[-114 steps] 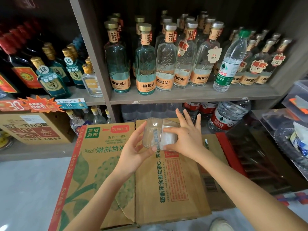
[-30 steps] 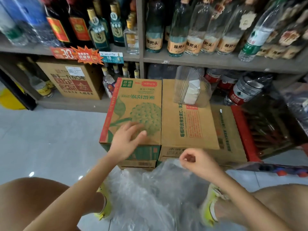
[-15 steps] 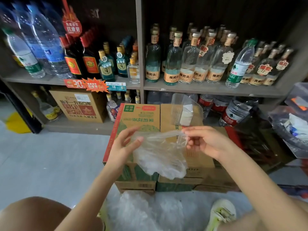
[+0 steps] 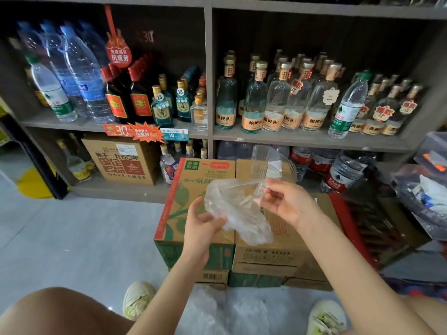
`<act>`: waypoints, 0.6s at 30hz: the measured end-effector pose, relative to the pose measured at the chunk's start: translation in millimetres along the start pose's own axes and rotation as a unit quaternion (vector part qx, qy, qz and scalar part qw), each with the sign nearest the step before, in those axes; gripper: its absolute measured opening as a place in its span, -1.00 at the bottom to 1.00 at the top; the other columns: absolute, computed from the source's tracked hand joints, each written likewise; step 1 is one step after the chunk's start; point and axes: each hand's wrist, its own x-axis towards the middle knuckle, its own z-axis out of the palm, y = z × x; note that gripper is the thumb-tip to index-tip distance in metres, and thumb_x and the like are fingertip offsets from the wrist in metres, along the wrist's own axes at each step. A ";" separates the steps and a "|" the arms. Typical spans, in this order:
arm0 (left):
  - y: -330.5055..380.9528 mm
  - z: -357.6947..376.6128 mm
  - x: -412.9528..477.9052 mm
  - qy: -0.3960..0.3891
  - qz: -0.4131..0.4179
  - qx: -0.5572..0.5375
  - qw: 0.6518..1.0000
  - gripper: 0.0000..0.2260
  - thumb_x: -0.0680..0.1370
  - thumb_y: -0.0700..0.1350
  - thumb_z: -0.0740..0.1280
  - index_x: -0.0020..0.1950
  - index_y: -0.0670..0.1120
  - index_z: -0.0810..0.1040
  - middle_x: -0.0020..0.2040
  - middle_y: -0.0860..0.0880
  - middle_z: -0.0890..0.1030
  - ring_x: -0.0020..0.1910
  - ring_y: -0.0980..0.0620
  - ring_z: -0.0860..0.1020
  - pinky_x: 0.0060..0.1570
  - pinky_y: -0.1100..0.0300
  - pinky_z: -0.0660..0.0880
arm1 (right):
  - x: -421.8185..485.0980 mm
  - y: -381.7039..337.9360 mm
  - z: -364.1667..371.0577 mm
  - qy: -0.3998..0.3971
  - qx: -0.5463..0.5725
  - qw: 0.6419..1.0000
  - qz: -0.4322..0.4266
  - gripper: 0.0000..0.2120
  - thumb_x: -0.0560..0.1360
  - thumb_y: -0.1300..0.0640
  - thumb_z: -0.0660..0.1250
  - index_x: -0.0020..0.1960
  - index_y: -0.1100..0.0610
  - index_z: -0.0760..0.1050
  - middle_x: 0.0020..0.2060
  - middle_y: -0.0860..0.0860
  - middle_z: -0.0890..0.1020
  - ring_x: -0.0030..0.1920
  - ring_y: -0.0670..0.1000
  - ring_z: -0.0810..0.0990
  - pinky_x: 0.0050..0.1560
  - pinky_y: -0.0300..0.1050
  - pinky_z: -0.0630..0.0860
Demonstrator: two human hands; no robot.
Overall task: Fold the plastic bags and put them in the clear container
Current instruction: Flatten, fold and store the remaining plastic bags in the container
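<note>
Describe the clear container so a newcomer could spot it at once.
Below the bottle shelves stand cardboard boxes. The clear container sits on the right-hand brown box, at its far edge. Unlike the bottles behind, it is a ribbed, open-topped tub with something white inside.

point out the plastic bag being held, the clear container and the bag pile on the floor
plastic bag (image 4: 238, 213): head view, crumpled middle
clear container (image 4: 259, 160): head view, ribbed left wall
bag pile (image 4: 225, 310): head view, middle of heap
</note>
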 end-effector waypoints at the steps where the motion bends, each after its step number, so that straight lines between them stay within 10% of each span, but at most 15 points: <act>1: 2.5 -4.4 1.2 -0.005 0.007 0.001 1.000 -0.40 0.44 -0.33 0.46 0.36 0.06 0.33 0.04 -0.17 0.62 -0.04 -0.14 0.66 -0.04 0.08 0.60 | 1.5 -0.1 -5.0 0.012 -0.015 1.000 -0.011 -0.87 0.54 0.38 0.24 -0.02 0.21 0.52 -0.38 0.04 0.54 -0.36 -0.05 0.52 -0.23 -0.04 0.65; 12: 28.7 -55.6 20.9 -0.123 0.050 0.105 0.986 -0.67 0.42 -0.31 0.44 0.15 -0.09 0.54 -0.30 0.01 0.65 -0.29 0.08 0.63 -0.29 0.29 0.52 | 15.6 11.8 -45.9 0.090 -0.276 0.949 -0.124 -0.82 0.52 0.33 0.31 0.11 0.28 0.58 -0.23 0.06 0.61 -0.22 0.00 0.58 -0.03 -0.02 0.60; 18: 29.3 -44.5 21.4 -0.112 0.094 0.160 0.976 -0.77 0.45 -0.24 0.46 0.07 -0.04 0.59 -0.27 -0.02 0.63 -0.26 0.06 0.62 -0.24 0.26 0.52 | -12.9 24.9 -15.7 0.054 -0.532 0.766 -0.356 -0.42 0.47 -0.22 0.25 0.43 -0.07 0.30 0.29 -0.24 0.36 0.30 -0.18 0.30 0.43 0.01 0.14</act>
